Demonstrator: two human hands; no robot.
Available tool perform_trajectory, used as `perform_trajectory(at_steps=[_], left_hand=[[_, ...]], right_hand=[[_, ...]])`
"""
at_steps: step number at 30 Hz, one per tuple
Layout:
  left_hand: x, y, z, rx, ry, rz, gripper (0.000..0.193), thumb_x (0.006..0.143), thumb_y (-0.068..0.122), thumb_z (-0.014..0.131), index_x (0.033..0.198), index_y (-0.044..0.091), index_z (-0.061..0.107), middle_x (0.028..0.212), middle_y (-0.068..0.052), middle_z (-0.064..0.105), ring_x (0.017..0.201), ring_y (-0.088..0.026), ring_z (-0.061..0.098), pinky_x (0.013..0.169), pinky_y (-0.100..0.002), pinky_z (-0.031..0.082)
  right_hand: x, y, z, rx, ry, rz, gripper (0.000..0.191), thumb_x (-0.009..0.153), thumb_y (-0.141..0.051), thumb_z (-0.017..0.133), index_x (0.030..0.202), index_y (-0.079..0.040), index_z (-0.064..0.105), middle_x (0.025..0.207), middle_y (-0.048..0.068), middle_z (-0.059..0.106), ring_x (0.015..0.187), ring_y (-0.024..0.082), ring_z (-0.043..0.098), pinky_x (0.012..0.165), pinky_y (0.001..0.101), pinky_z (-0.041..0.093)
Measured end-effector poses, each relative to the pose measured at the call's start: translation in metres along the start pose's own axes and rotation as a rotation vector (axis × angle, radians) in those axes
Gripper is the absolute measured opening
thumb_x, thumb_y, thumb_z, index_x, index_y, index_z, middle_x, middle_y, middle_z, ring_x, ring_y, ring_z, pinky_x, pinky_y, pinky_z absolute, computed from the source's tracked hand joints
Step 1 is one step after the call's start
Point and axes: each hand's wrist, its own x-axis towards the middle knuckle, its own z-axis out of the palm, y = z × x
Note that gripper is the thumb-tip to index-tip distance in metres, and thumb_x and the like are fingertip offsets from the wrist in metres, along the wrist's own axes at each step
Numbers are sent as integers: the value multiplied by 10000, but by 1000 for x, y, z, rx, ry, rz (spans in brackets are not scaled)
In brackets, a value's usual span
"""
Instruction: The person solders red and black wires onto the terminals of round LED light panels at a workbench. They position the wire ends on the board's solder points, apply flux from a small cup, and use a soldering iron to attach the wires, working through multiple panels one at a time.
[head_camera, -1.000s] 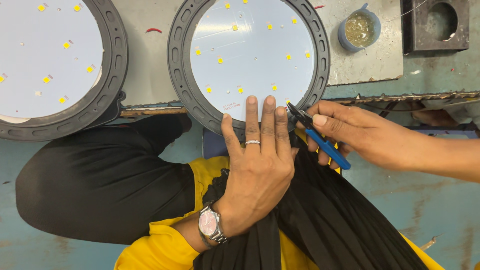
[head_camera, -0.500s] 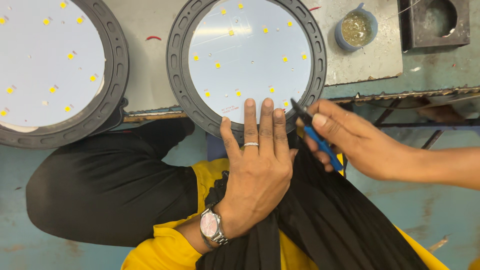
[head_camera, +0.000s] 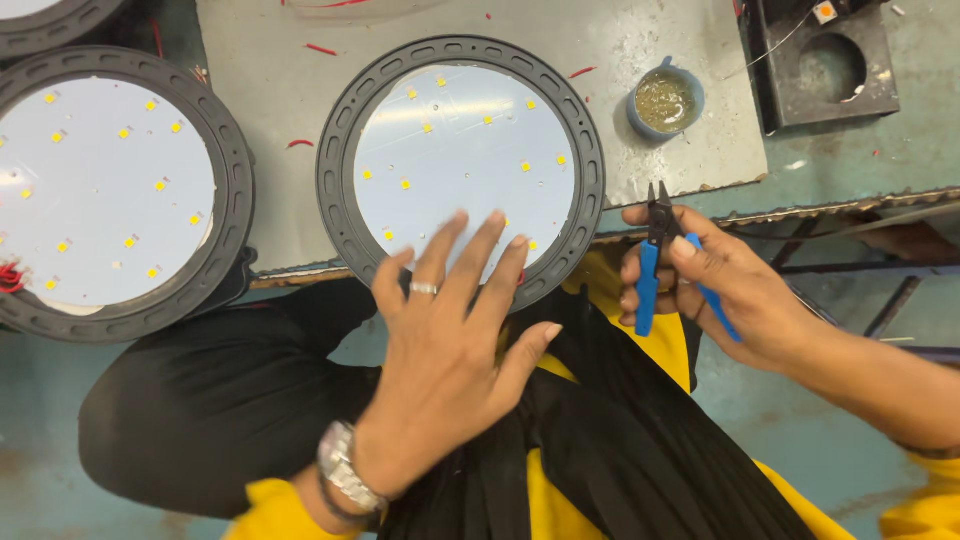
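Nearest to me, my lap is covered in black pleated cloth (head_camera: 620, 450) over yellow fabric (head_camera: 545, 500), and my left hand (head_camera: 450, 350) now hovers above it with the fingers spread apart and nothing in them, a ring on one finger and a wristwatch (head_camera: 340, 468) at the wrist. A moment ago that hand lay flat with its fingertips on the near rim of the lamp; it has lifted off and its fingers have fanned out, so I judge the pressing or steadying is over for now. My right hand (head_camera: 720, 290) has drawn back to the right of the lamp and its grip is closed around the blue-handled cutters (head_camera: 655, 265), whose dark tips point up and away from the rim they were working at earlier. Just beyond my fingertips sits the round LED lamp (head_camera: 462, 165), a dark ribbed ring around a white disc dotted with small yellow chips, resting on a grey sheet (head_camera: 680, 170) on the desk (head_camera: 860, 170). A second like lamp (head_camera: 105, 190) lies to its left. Farther right, a small blue cup (head_camera: 665, 100) holds a yellowish-brown paste or granular stuff; I cannot tell which. Beyond it, a dark square block (head_camera: 825, 65) has a round empty recess.
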Motion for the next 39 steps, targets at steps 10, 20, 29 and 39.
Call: perform_trajectory(at_steps=[10,20,29,39], left_hand=[[98,25,-35,-180,-272,246,758,823,681,693,1286,82,683,1590,-205,352,1530,-484,154,1155,-732,61],[77,-33,-9,89,-122,317,151,925,188,735,1059,161,798,1616,-78,457,1595,-419,157,1242,-697,81],[85,-11,-6,393,-109,525,124,850,58,672,727,49,687,1469,-93,585,1563,-315,257,1218,-575,177],[83,12,15,602,-217,435,116,749,139,711,753,23,715,1063,-188,654,1487,-406,393,1098,-559,295]], right_hand=[[9,37,-19,230,-38,-150,485,1048,-256,558,1471,-51,438,1114,172,643,999,331,688,916,534,556],[-5,46,-47,311,66,-245,446,1087,-207,537,1499,-58,451,1182,153,616,1101,348,636,967,606,524],[0,59,-44,344,85,-216,428,1088,-195,522,1484,-49,456,1170,154,624,1079,338,655,970,617,526],[1,66,-44,353,89,-198,407,1072,-170,522,1457,-53,467,1158,140,636,1066,327,661,973,622,532]])
